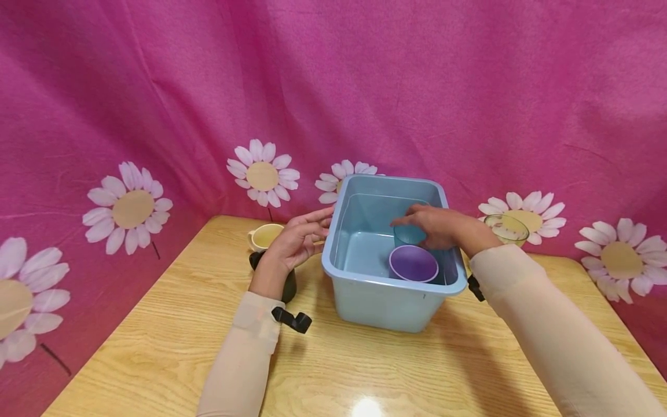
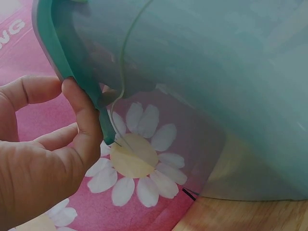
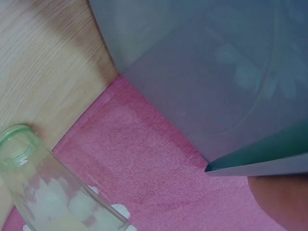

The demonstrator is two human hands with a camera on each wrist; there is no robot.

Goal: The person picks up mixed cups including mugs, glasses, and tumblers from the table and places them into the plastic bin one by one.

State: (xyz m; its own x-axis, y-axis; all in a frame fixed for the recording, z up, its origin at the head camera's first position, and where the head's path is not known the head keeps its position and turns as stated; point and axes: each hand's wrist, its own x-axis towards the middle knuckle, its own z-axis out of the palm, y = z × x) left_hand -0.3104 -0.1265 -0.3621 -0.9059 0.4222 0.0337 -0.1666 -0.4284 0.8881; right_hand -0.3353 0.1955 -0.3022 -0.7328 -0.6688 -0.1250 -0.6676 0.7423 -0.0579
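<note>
A light blue plastic basin (image 1: 385, 301) stands on the table. Inside it are a purple cup (image 1: 414, 263) and, behind that, a teal cup (image 1: 409, 234). My right hand (image 1: 435, 226) reaches over the right wall and grips the teal cup near its rim; part of the grip is hidden. In the right wrist view, only a bit of that hand shows, by the basin's rim. Outside the left wall, my left hand (image 1: 299, 240) has its fingers loosely spread. The left wrist view shows its fingertips (image 2: 72, 89) touching the rim.
A cream mug (image 1: 267, 236) and a dark object (image 1: 288, 288), partly hidden by the left wrist, stand left of the basin. A clear greenish glass (image 1: 506, 229) stands to the right behind my forearm. Pink flowered cloth (image 1: 417, 87) hangs behind the wooden table (image 1: 323, 370).
</note>
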